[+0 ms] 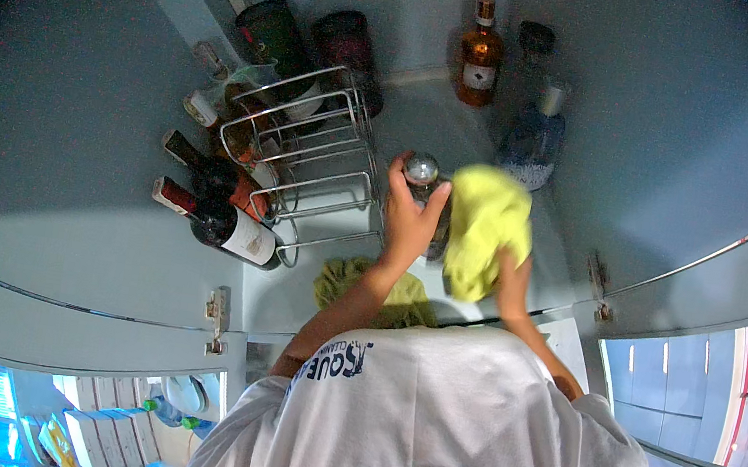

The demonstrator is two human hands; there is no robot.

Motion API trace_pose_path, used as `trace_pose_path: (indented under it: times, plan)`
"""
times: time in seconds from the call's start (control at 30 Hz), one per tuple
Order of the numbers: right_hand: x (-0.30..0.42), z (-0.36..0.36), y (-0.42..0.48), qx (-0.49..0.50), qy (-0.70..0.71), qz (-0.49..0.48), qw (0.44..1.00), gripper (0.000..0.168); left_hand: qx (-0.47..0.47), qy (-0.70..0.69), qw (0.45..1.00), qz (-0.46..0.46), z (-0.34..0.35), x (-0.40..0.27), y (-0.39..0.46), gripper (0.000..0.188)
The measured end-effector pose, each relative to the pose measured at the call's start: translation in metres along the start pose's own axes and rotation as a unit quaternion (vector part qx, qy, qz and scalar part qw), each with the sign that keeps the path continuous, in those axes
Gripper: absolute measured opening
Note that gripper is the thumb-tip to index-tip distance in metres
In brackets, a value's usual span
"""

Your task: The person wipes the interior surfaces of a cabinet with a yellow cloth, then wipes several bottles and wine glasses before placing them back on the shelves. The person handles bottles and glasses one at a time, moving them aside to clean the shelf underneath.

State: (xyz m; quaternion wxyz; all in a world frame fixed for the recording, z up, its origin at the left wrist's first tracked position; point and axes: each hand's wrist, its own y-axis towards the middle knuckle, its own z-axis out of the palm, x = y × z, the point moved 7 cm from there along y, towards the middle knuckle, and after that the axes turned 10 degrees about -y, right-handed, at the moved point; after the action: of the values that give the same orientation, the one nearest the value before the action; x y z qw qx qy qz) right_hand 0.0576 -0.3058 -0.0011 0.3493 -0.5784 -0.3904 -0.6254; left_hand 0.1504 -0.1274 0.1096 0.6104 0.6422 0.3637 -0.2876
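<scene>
My left hand grips the neck of a bottle with a round silver stopper. Much of the bottle's dark body is hidden behind the fingers. Just to the right, my right hand holds a bright yellow cloth, which is blurred and bunched close beside the bottle. A second, duller yellow cloth lies crumpled on the cabinet floor, partly behind my left forearm. The chrome wire rack stands left of my left hand.
Several bottles lean at the left, including a wine bottle with a white label. At the back are dark cylindrical containers and an amber bottle. A blue bottle stands at the right. Hinges project near the cabinet's front.
</scene>
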Motion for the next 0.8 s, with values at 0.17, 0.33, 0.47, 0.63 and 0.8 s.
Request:
trace_pose_path:
  times: [0.17, 0.33, 0.47, 0.63, 0.8]
  plan:
    - [0.020, 0.041, 0.078, 0.096, 0.075, 0.048, 0.991, 0.041, 0.038, -0.056, 0.997, -0.035, 0.014, 0.012, 0.006, 0.054]
    - [0.012, 0.081, 0.128, 0.250, -0.161, 0.075, 0.952, 0.043, 0.060, -0.060, 0.996, 0.000, 0.023, 0.017, 0.012, 0.054]
    - [-0.014, 0.068, 0.116, 0.149, -0.101, 0.135, 0.974, 0.047, 0.051, -0.060, 0.997, -0.023, 0.021, 0.028, 0.009, 0.061]
    - [-0.030, 0.018, 0.062, -0.008, -0.093, 0.083, 0.992, 0.038, 0.045, -0.044, 0.998, -0.008, 0.018, 0.014, 0.014, 0.076]
    - [0.025, 0.014, 0.053, -0.004, -0.030, -0.028, 0.999, 0.038, 0.042, 0.140, 0.989, 0.033, 0.014, 0.010, 0.000, 0.059]
